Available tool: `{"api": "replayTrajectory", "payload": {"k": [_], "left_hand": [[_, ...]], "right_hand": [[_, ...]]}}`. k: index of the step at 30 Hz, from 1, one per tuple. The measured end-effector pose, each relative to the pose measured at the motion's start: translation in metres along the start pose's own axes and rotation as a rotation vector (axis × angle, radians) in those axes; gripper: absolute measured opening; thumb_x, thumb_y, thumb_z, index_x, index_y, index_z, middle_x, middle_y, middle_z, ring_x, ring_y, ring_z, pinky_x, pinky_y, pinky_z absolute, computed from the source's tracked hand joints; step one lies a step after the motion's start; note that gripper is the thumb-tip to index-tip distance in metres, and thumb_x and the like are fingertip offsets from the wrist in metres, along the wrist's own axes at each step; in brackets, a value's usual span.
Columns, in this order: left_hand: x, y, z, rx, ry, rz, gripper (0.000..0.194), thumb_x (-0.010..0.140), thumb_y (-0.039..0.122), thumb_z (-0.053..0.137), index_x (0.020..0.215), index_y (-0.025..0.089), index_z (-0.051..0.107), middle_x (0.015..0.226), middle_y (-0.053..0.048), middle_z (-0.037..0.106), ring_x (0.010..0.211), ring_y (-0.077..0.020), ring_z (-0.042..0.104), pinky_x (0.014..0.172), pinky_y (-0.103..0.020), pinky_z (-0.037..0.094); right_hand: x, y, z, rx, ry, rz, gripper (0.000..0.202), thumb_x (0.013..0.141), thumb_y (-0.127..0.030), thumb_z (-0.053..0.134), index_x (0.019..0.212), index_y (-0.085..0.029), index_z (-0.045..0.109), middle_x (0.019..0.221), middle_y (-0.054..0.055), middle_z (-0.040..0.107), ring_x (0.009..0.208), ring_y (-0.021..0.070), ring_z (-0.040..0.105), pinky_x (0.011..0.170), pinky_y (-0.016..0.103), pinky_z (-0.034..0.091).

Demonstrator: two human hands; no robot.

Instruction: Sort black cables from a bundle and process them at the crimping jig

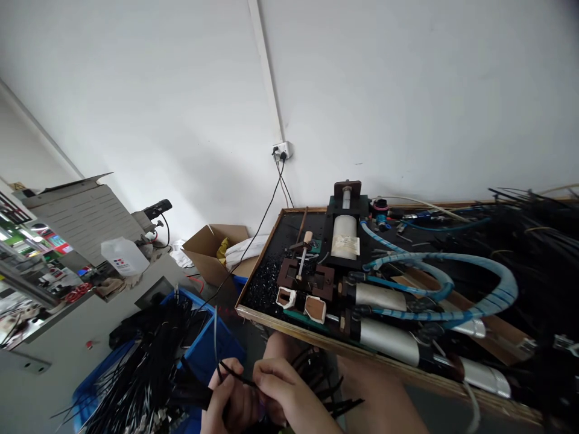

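Held a thin black strip [239,375] pinched between thumb and fingers of the left hand [226,395], and gripped it just beside that with the right hand [283,386] too. Had both grips pretty much closed up, low in front of the wood-edged bench [265,319]. Couldn't make out the lower fingers, tbh. Saw loose black strips [332,401] poking out past the right hand, plus a blue bin [201,337] stuffed with more off to the left. Spotted silver cylinders [389,340] and blue-wrapped hoses [509,292] on the bench.
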State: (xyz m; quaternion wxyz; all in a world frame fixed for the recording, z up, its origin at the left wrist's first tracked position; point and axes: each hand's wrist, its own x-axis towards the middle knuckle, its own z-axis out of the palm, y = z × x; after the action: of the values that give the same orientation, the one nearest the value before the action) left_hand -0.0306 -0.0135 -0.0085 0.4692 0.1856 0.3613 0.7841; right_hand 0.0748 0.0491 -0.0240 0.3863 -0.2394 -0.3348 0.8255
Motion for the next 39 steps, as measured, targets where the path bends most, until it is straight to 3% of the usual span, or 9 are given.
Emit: {"api": "replayTrajectory", "payload": {"k": [3,6,10,16,19,25,29,34,39], "left_hand": [[0.001,0.0,-0.003,0.025,0.028,0.005,0.028,0.084,0.04,0.097,0.092,0.019,0.08,0.052,0.016,0.011,0.046,-0.0045,0.008,0.044,-0.015,0.027],[0.001,0.001,0.001,0.101,0.138,0.062,0.038,0.079,0.045,0.101,0.098,0.02,0.08,0.048,0.016,0.022,0.042,-0.0032,0.018,0.044,-0.014,0.027],[0.002,0.007,0.013,0.179,0.253,0.14,0.052,0.068,0.051,0.107,0.1,0.02,0.078,0.044,0.015,0.035,0.039,-0.0019,0.028,0.045,-0.012,0.024],[0.006,0.028,0.027,0.153,0.233,0.198,0.045,0.069,0.045,0.108,0.096,0.02,0.081,0.043,0.015,0.041,0.037,-0.0001,0.026,0.045,-0.013,0.029],[0.009,0.036,0.032,0.168,0.225,0.195,0.044,0.072,0.044,0.106,0.099,0.019,0.081,0.044,0.015,0.039,0.038,-0.0001,0.026,0.045,-0.012,0.03],[0.008,0.033,0.038,0.144,0.148,0.263,0.037,0.087,0.047,0.095,0.116,0.029,0.08,0.047,0.016,0.035,0.042,-0.0046,0.013,0.042,-0.015,0.028],[0.001,0.024,0.045,0.072,0.024,0.338,0.036,0.092,0.055,0.088,0.117,0.031,0.083,0.052,0.015,0.021,0.052,-0.0087,0.004,0.043,-0.017,0.023],[-0.007,0.012,0.056,0.05,-0.053,0.358,0.039,0.092,0.062,0.084,0.115,0.03,0.084,0.057,0.014,0.015,0.054,-0.0081,0.0,0.045,-0.017,0.021],[-0.007,0.008,0.056,0.033,-0.079,0.285,0.038,0.093,0.062,0.083,0.112,0.029,0.085,0.058,0.014,0.012,0.053,-0.0076,0.0,0.046,-0.017,0.027]], "right_hand": [[0.004,0.004,-0.002,-0.048,-0.054,0.149,0.027,0.079,-0.048,0.086,0.076,-0.023,0.077,0.053,-0.007,0.048,0.044,0.0094,0.029,0.046,0.024,0.019],[-0.002,-0.006,-0.003,-0.227,-0.035,-0.1,0.032,0.085,-0.053,0.085,0.073,-0.024,0.078,0.062,-0.001,0.062,0.055,0.0158,0.049,0.053,0.026,0.036],[-0.012,-0.019,-0.004,-0.499,-0.006,-0.47,0.024,0.087,-0.05,0.089,0.076,-0.028,0.085,0.079,0.006,0.078,0.081,0.0276,0.069,0.079,0.034,0.054],[-0.011,-0.01,0.0,-0.677,0.175,-0.604,0.022,0.099,-0.046,0.077,0.112,-0.036,0.092,0.105,0.009,0.088,0.098,0.0337,0.079,0.088,0.039,0.057],[-0.011,-0.014,0.006,-0.704,0.087,-0.569,0.028,0.104,-0.048,0.07,0.113,-0.033,0.092,0.101,0.01,0.089,0.09,0.0318,0.082,0.085,0.038,0.059],[-0.006,-0.026,0.02,0.005,0.11,-0.358,0.046,0.094,-0.069,0.08,0.089,-0.024,0.079,0.071,0.007,0.079,0.059,0.0236,0.072,0.06,0.032,0.057],[0.006,-0.03,0.015,0.405,0.159,-0.298,0.044,0.075,-0.058,0.101,0.084,-0.02,0.08,0.066,0.001,0.072,0.056,0.0142,0.061,0.053,0.023,0.049],[0.021,-0.027,-0.001,0.537,0.206,-0.257,0.044,0.06,-0.046,0.111,0.082,-0.018,0.084,0.062,-0.002,0.068,0.051,0.0093,0.053,0.047,0.018,0.043],[0.026,-0.023,-0.009,0.546,0.128,-0.219,0.041,0.064,-0.044,0.109,0.082,-0.017,0.084,0.057,-0.002,0.066,0.05,0.0094,0.053,0.047,0.019,0.043]]}}
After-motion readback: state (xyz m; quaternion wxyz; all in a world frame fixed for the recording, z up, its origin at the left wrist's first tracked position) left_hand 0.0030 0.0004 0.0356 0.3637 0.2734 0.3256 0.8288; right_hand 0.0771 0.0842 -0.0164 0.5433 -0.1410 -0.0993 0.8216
